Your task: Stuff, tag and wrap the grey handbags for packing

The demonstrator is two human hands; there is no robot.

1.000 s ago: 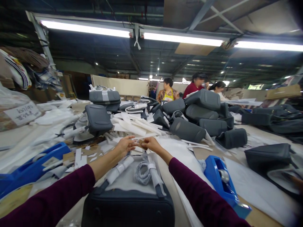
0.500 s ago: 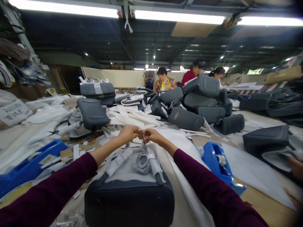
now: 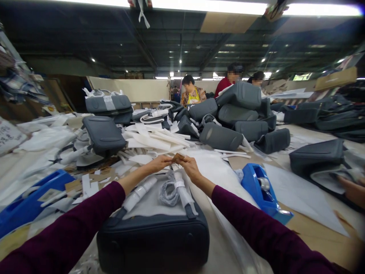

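A dark bag [image 3: 154, 239] lies on its side right in front of me, its two handles [image 3: 182, 190] wrapped in white paper and a coiled grey strap [image 3: 169, 194] between them. Both my hands reach past the bag. My left hand [image 3: 159, 163] and my right hand [image 3: 190, 167] pinch together on a small brown tag [image 3: 178, 156] held just above the handle tops. Maroon sleeves cover both forearms.
A blue tape dispenser [image 3: 264, 192] stands to the right, a blue tray [image 3: 27, 199] to the left. Grey bags [image 3: 222, 137] and white paper strips [image 3: 154, 142] pile up behind. Three people work at the far side; another person's hand [image 3: 352, 190] is at the right edge.
My hands stay pinched together on the small brown piece and have come slightly lower and closer to the handles. The camera has tilted down.
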